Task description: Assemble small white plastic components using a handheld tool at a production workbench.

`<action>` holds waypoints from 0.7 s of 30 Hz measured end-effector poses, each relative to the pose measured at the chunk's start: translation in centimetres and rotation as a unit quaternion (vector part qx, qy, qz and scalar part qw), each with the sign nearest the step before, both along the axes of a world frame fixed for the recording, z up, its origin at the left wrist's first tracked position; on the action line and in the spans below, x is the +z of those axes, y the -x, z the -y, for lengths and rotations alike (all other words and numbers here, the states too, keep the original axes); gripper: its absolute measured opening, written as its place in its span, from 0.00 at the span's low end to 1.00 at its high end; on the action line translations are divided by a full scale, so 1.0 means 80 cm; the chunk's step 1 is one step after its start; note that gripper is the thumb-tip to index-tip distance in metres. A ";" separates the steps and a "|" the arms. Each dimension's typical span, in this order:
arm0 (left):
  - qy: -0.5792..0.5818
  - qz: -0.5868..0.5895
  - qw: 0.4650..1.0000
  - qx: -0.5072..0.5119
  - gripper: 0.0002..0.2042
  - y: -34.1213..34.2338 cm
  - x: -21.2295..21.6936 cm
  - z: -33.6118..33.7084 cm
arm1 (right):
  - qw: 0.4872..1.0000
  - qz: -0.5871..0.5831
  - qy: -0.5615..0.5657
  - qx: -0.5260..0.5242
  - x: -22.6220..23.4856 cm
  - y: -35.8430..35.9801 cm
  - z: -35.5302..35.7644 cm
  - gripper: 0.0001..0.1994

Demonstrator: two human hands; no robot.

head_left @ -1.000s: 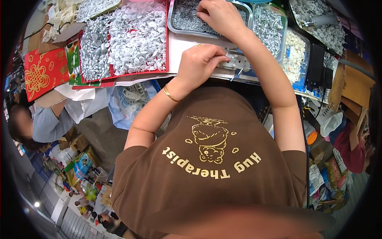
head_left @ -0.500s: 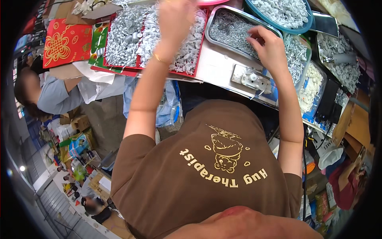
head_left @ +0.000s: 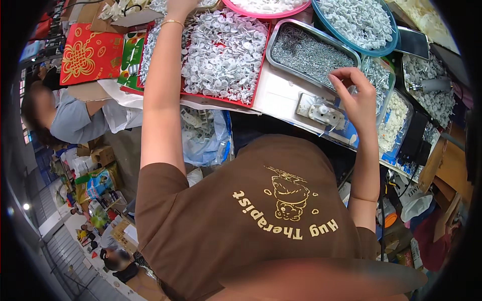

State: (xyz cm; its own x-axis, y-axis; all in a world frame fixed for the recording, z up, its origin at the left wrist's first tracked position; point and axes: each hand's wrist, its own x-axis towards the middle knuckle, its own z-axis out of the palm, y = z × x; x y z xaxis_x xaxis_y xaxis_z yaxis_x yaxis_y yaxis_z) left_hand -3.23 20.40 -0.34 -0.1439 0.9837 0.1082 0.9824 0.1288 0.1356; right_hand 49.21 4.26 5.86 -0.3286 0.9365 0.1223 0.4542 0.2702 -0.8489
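Observation:
My left hand (head_left: 181, 6) reaches to the upper edge of the view, beyond the red tray (head_left: 255, 90) of white-headed nail clips; its fingers are cut off. Near the right end of a metal tray (head_left: 281, 64) of small loose nails is my right hand (head_left: 360, 95). Its thumb and forefinger come together in a pinch, the other fingers curled; anything between the tips is too small to make out. Just below it, a small white and metal fixture (head_left: 321, 111) lies on the white tabletop (head_left: 273, 93).
A pink basin (head_left: 271, 14) of white pieces and a teal basin (head_left: 394, 42) of nail clips stand at the back. Right of my hand are a tub of long nails (head_left: 380, 75), a tray of white bits (head_left: 393, 120) and a phone (head_left: 412, 42). Another person (head_left: 75, 115) sits at left.
My left hand has moved away and to the left, from over the red tray to the upper edge. My right hand has shifted right and nearer, off the metal nail tray, and its fingers have closed together.

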 end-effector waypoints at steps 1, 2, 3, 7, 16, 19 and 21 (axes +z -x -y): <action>0.019 -0.036 0.999 -0.011 0.15 -0.007 0.006 0.001 | 1.000 -0.004 -0.002 0.004 0.002 -0.001 0.002 0.05; 0.020 -0.033 0.999 -0.015 0.15 -0.025 0.017 0.005 | 1.000 -0.001 0.000 0.001 0.004 -0.003 0.004 0.05; 0.006 -0.003 1.000 -0.018 0.14 -0.046 0.030 0.014 | 1.000 -0.001 0.014 -0.008 0.007 -0.005 0.007 0.05; -0.060 0.054 0.997 -0.013 0.13 -0.100 0.056 0.061 | 0.979 -0.138 0.134 -0.068 0.020 -0.014 0.016 0.05; 0.046 0.765 0.637 -0.076 0.07 -0.377 0.076 0.234 | 0.901 -0.359 0.242 0.007 0.006 0.028 0.022 0.09; 0.025 0.779 0.620 -0.091 0.07 -0.389 0.062 0.241 | 0.901 -0.360 0.243 -0.007 0.004 0.025 0.026 0.09; 0.010 0.769 0.631 -0.104 0.06 -0.396 0.061 0.245 | 0.901 -0.362 0.238 -0.005 0.003 0.021 0.029 0.09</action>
State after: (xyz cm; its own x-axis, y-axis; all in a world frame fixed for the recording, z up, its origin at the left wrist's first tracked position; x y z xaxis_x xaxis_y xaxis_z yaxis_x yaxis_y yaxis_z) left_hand 28.47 0.78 4.52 0.0686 0.9975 -0.0151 -0.3126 0.0359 0.9492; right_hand 47.53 1.93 6.07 -0.3146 0.9422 -0.1150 -0.2659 -0.2038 -0.9422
